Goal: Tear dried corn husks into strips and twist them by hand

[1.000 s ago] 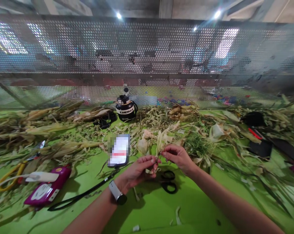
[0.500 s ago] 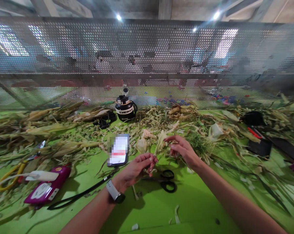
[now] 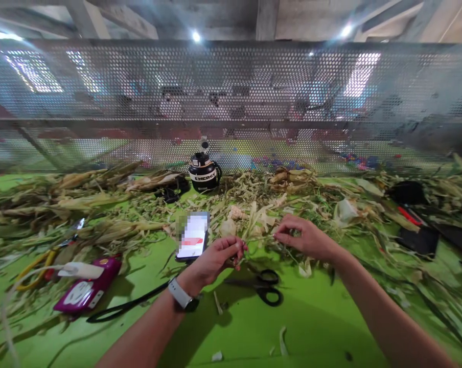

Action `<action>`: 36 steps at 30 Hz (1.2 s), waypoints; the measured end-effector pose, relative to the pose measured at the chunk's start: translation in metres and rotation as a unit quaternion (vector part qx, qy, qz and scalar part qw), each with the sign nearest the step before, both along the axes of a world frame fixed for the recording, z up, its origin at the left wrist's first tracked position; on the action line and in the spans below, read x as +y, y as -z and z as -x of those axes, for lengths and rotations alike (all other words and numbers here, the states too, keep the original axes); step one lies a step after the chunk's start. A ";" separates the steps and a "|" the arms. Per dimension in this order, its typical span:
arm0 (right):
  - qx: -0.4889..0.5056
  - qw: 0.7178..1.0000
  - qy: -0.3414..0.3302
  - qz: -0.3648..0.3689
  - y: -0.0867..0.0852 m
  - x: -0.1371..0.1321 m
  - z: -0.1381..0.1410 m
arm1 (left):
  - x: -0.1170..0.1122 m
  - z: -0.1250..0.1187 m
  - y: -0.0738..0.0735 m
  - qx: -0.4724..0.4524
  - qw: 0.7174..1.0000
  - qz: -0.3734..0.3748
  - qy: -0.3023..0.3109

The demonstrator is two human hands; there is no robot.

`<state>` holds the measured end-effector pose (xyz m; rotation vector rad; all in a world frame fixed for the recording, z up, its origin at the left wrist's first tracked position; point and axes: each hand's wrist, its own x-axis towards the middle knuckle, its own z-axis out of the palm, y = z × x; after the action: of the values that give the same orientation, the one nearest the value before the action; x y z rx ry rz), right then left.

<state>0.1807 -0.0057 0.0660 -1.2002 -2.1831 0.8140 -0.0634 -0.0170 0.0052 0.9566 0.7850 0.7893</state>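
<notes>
My left hand [image 3: 224,256], a watch on its wrist, is closed in a pinch on a small piece of corn husk [image 3: 253,219] that stands up from the fingertips. To its right, my right hand [image 3: 305,237] has thumb and fingers pressed together; whatever is between them is too small to make out. Below the hands, black-handled scissors [image 3: 268,287] lie on the green table [image 3: 250,327]. A phone [image 3: 192,236] with a lit screen lies left of my left hand. Behind the hands are loose dry husks and a pale pinkish husk bundle [image 3: 237,212].
A purple power bank [image 3: 86,291] with a white plug and cable lies at left, near yellow-handled scissors [image 3: 35,271]. A black jug [image 3: 204,173] stands at the back before a perforated metal screen [image 3: 231,107]. Husk heaps [image 3: 96,197] spread along the back. A black strap [image 3: 127,306] crosses the table.
My right hand has drawn its fingers into a pinch, turned inward and moved slightly right. My left hand keeps its pinch. The whole view has shifted a little.
</notes>
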 end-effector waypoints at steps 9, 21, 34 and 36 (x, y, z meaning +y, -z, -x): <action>-0.050 0.976 -0.157 -0.141 -0.059 0.008 0.009 | -0.027 -0.014 -0.030 0.166 0.956 -0.128 0.205; 0.249 0.925 -0.074 0.279 0.058 -0.007 0.045 | -0.025 -0.016 -0.044 -0.072 0.997 0.008 -0.033; 0.199 0.975 -0.071 0.065 0.037 -0.038 0.038 | -0.007 -0.017 -0.007 0.240 0.945 -0.222 -0.024; 0.190 0.975 -0.051 0.102 0.040 -0.041 0.044 | -0.010 -0.019 -0.010 0.316 0.908 -0.271 -0.055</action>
<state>0.1369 -0.0467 0.0264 -0.9361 -1.8916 1.2256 -0.0448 -0.0266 0.0152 1.7317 1.2164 0.8185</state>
